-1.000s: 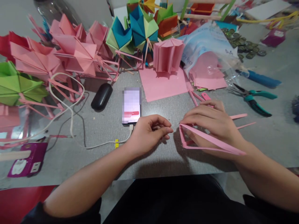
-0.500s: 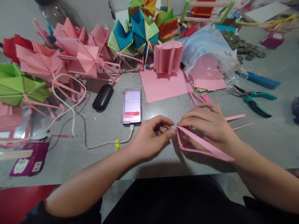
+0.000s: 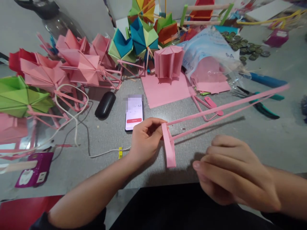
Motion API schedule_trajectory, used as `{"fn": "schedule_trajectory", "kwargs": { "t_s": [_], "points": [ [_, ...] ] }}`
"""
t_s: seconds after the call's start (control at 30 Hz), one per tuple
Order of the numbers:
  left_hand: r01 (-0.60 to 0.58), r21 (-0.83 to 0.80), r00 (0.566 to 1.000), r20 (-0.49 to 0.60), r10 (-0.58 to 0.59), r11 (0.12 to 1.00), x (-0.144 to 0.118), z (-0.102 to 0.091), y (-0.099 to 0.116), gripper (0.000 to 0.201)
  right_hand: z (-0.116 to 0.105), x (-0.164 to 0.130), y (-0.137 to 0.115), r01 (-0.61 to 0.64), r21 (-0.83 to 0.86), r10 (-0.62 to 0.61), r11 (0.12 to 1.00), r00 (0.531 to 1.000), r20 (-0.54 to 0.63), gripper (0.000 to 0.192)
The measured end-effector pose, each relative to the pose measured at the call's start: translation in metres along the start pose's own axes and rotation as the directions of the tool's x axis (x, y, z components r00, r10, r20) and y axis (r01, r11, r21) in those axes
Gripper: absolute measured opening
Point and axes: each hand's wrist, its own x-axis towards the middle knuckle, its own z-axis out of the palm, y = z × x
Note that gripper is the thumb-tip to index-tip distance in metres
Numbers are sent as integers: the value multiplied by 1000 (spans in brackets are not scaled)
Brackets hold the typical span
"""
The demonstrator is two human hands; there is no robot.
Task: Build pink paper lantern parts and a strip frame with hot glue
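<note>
My left hand (image 3: 147, 137) pinches a pink paper-strip frame (image 3: 206, 112) at its near corner. The frame has two long thin arms that reach to the right, above the table, and a short flat piece that hangs down beside my fingertips. Apart from the frame, my right hand (image 3: 236, 174) is closer to me, its fingers curled and pressed together. What it holds, if anything, is hidden. Past the frame lie a small pink tool (image 3: 211, 102) and a bent pink strip (image 3: 200, 108). Pliers with teal handles (image 3: 263, 107) lie under the far end of the arms.
A phone (image 3: 134, 111) with a white cable lies left of centre, near a black case (image 3: 105, 104). Folded pink paper models (image 3: 83, 68) crowd the back left. Behind stand a pink folded piece (image 3: 169, 60) on a pink sheet (image 3: 165, 92) and a paper bag (image 3: 201, 48).
The pink frame has swung round, so its long arms now point right. My left hand has taken hold of its corner. My right hand has let go and moved down towards me.
</note>
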Motion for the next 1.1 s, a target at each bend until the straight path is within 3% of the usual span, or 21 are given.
{"fn": "schedule_trajectory", "kwargs": {
  "t_s": [0.1,0.17,0.2,0.27,0.33,0.4,0.47,0.63,0.73,0.83,1.0,1.1],
  "points": [
    [-139,6,988,-72,139,990,-1,0,3,2,20,-2,-4,-169,136,169,976,986,12,15],
    [-227,13,968,-102,227,974,-3,0,4,3,35,-1,-3,-411,271,412,870,909,55,18],
    [-264,18,958,-112,264,964,-4,0,4,3,42,0,-2,-537,365,541,760,835,102,21],
    [-317,27,940,-125,318,948,-5,0,2,3,50,2,1,-710,572,726,410,634,266,23],
    [-344,40,928,-137,346,938,-7,0,0,3,55,3,4,-716,697,748,32,480,459,33],
    [-351,58,925,-136,356,935,-8,1,-3,3,56,3,5,-658,728,695,-192,433,574,42],
    [-355,75,923,-127,362,932,-8,1,-5,3,57,3,4,-615,736,667,-282,425,611,43],
    [-408,124,900,-110,421,904,-10,5,-7,5,64,1,-3,-523,786,683,-329,443,581,38],
    [-532,199,828,-84,555,823,-13,6,-9,5,66,1,-7,-505,811,693,-297,470,547,33],
    [-644,244,738,-51,673,725,-16,6,-14,4,62,2,-9,-542,812,689,-217,504,520,26],
    [-746,242,638,-8,770,620,-16,3,-22,6,54,6,-11,-605,796,705,29,577,413,14],
    [-824,232,548,95,831,517,-13,-2,-20,10,53,7,-12,-623,780,710,59,575,406,19]
  ]
}}
